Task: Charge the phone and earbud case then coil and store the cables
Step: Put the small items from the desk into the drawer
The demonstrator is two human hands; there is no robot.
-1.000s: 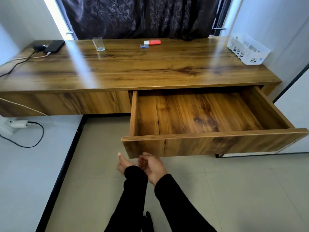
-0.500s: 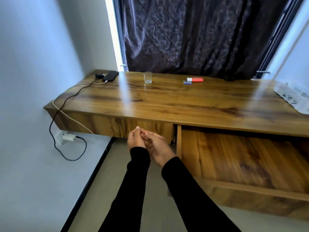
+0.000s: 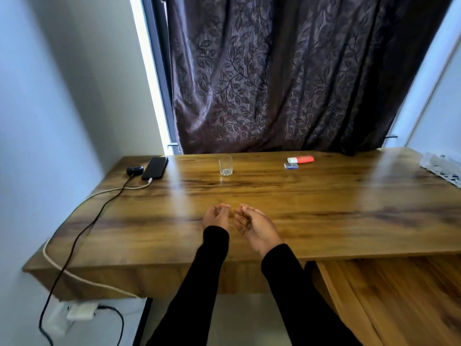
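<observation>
Black sleeves run up from the bottom of the view to two bare hands held close together above the near middle of the wooden desk [image 3: 287, 196]. The left hand [image 3: 215, 217] has its fingers loosely curled with nothing in it; the right hand [image 3: 254, 227] lies palm up, fingers relaxed and slightly bent, also holding nothing. The two do not quite touch.

Straight beyond the hands stands one clear drinking glass [image 3: 225, 165], upright. Beyond and to the right of the right hand lie two small items near the curtain: one red and white block [image 3: 300, 159] and, just beside it, one small blue and white piece [image 3: 291, 166]. Far to the right, at the desk's edge, is one white slotted basket [image 3: 441, 168], partly cut off.

Far beyond and to the left of the left hand, in the back corner, one black phone [image 3: 155, 168] lies flat with one dark earbud case [image 3: 134, 170] just beside it. Two cables lead from them: one white cable [image 3: 104, 192] from the phone and one black cable [image 3: 82, 233] from the case, both trailing over the desk's left end down to white plugs [image 3: 81, 311] at the wall.

Below the right forearm, one wooden drawer [image 3: 389, 300] stands pulled open. A dark leaf-patterned curtain [image 3: 287, 76] hangs behind the desk, pale walls on both sides.
</observation>
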